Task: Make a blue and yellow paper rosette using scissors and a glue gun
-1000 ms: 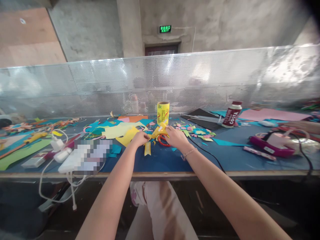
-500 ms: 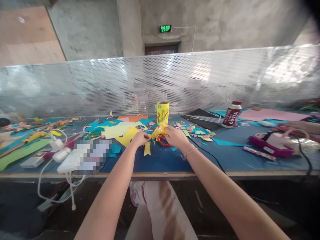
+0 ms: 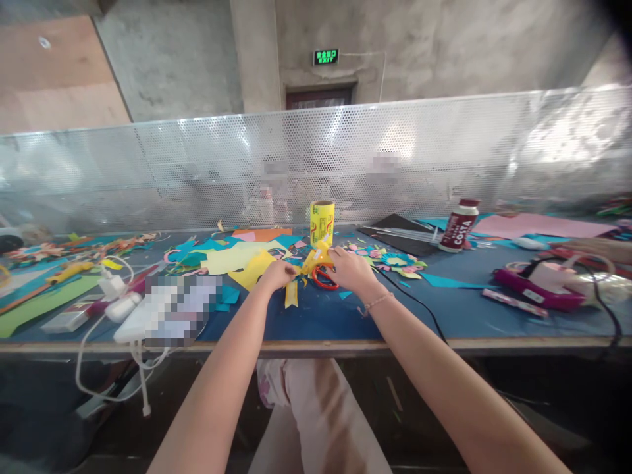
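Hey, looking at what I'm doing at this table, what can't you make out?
All in the head view:
- What the left hand may be pinching: too small, and its fingers cover it.
- The handle of the yellow glue gun: hidden by the right hand.
- The rest of another person's arm: cut off by the picture's right edge.
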Motion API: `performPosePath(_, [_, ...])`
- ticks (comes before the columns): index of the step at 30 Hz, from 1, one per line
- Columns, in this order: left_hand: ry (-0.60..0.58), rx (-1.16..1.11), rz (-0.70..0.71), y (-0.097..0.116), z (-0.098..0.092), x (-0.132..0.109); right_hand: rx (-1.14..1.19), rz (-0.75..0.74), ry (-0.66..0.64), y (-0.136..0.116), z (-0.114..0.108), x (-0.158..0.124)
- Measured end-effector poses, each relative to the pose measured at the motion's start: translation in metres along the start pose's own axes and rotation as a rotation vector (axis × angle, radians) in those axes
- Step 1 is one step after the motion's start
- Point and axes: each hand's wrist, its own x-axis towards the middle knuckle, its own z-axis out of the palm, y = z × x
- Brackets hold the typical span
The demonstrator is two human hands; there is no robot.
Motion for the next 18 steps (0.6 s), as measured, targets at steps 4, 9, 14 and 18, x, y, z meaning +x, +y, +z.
performPosePath(4, [0.003, -0.015, -0.006, 0.0012, 0.0001, -0.0004, 0.001, 0.071, 0.006, 0.0012, -0.0020, 0.0005])
performPosePath(9, [0.013, -0.007, 0.040, -0.0010, 0.0027, 0.0014, 0.010, 0.184, 0.033, 0.0031, -0.0018, 0.0009])
performPosePath(14, [0.021, 0.021, 0.078, -0.0032, 0.0041, 0.0019, 0.042, 0.259, 0.064, 0.0063, 0.0004, 0.0011])
performPosePath(18, [0.011, 0.068, 0.093, 0.0006, 0.0020, -0.0006, 0.060, 0.267, 0.082, 0.0073, 0.0016, 0.0012])
